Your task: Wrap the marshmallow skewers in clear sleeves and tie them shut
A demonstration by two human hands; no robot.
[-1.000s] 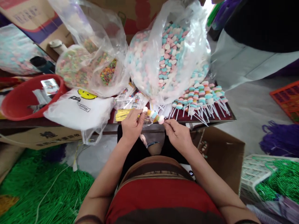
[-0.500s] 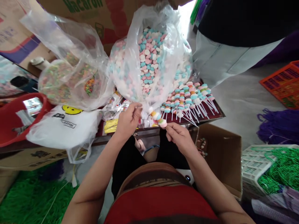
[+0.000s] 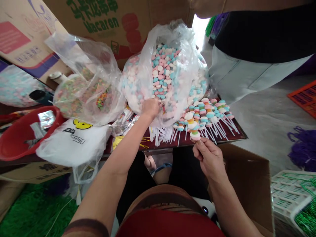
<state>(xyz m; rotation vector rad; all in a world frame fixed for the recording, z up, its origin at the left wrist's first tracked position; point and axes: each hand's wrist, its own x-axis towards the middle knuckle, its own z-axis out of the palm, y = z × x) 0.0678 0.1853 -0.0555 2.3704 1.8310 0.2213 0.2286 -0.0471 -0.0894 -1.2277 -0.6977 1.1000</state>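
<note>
My right hand point(image 3: 206, 152) is closed on the lower end of a candy skewer point(image 3: 192, 126), a short upright stack of white, orange, blue, green and pink pieces. My left hand point(image 3: 151, 108) reaches into the opening of a big clear bag point(image 3: 189, 65) of pink, white and blue candies point(image 3: 161, 70); its fingertips are hidden among them. Finished-looking skewers point(image 3: 209, 113) on white sticks lie on the dark red table point(image 3: 238, 135) to the right of the bag. Loose white sticks point(image 3: 161, 135) lie below the bag, at the table's front edge.
Left of the big bag stand a bag of small colourful candies point(image 3: 86, 95), a white smiley bag point(image 3: 74, 144) and a red basin point(image 3: 14, 141). An open cardboard box point(image 3: 247, 177) is beside my right forearm. A person in light trousers point(image 3: 237, 72) stands beyond the table.
My left hand has moved up and forward into the bag's opening. My right hand has moved right with the skewer, now more upright. The view has shifted, showing more of the carton behind.
</note>
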